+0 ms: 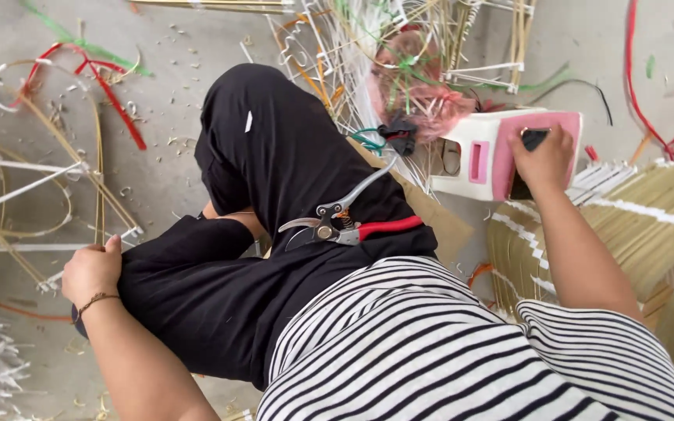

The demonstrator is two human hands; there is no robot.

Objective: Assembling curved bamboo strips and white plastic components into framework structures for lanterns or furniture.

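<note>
My right hand [544, 160] lies on the pink top of a small white-and-pink plastic stool [501, 152], fingers curled over a small dark object [533, 138] that I press against the seat. I cannot tell what the object is; only a dark corner shows above my knuckles. My grip on it is closed, not clenched.

The stool is my landmark. It lies tipped on its side, with the slot in its white side wall facing me. It looks light, hollow and rigid, with a smooth surface that could slip under a flat palm. I judge the seat edge or the slot to be the surest places to take hold.

Pruning shears [345, 226] with a red handle rest on my lap, to the stool's left and nearer my body, blades slightly parted. They are steel, stiff and sharp at the tip, so the handles are the place to hold them.

My left hand [91, 273] is far left of the stool, fingers folded shut on the black fabric at my knee, holding nothing else.

Bundles of split bamboo strips [649, 210] lie just right of the stool, tied in white bands. They appear thin, springy and liable to splinter. Bent bamboo frames [33, 187] lie on the concrete floor [173, 54], well left of the stool.
</note>
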